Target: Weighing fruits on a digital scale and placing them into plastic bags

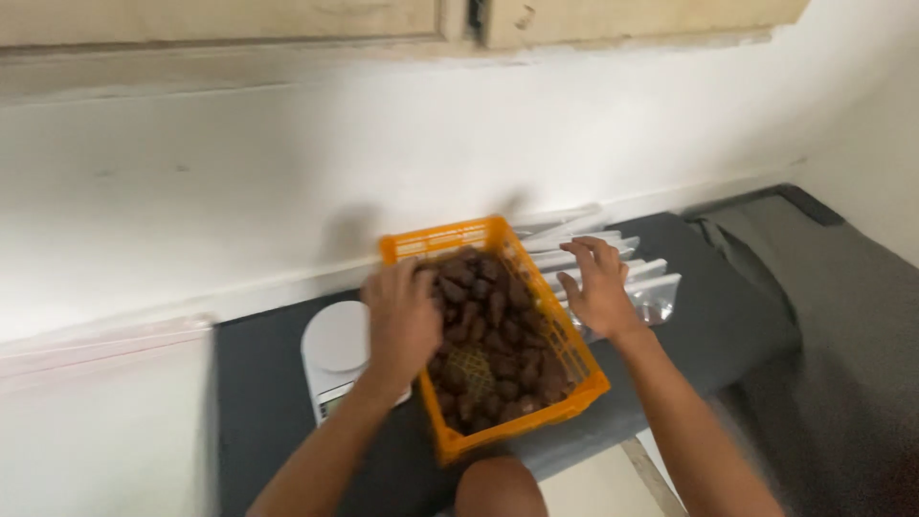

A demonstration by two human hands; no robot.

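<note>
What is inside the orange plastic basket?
The orange plastic basket holds many small brown lumpy pieces; its mesh floor shows in one gap. The left hand covers the near-left part, hiding what lies beneath.

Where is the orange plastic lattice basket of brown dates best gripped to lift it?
Probably by the two long rims of the orange plastic lattice basket, one hand each side, from above. It is open-topped and loaded with brown dates; the left hand already lies at one rim, the right hand beside the other.
</note>
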